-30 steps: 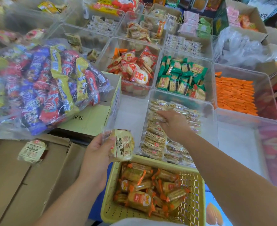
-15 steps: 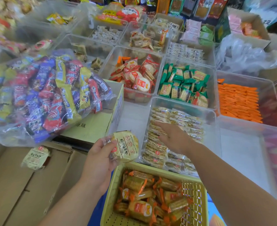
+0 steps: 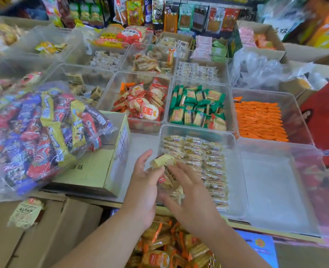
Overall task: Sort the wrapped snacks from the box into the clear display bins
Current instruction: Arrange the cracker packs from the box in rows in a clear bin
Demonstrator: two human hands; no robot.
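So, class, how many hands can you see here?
2. The left hand holds a wrapped snack by the near clear bin; the right hand reaches it from the right. None seems hidden.

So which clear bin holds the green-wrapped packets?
The clear plastic bin in the middle row, flanked by bins of red-wrapped crackers and orange sticks.

Left hand (image 3: 141, 187) holding wrapped snack (image 3: 164, 161), right hand (image 3: 191, 198) touching it

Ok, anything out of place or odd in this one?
One pale wrapped packet lies alone on the cardboard box at lower left, outside any bin. An orange-wrapped snack sits among pale ones in a back bin. Nothing looks spilled.
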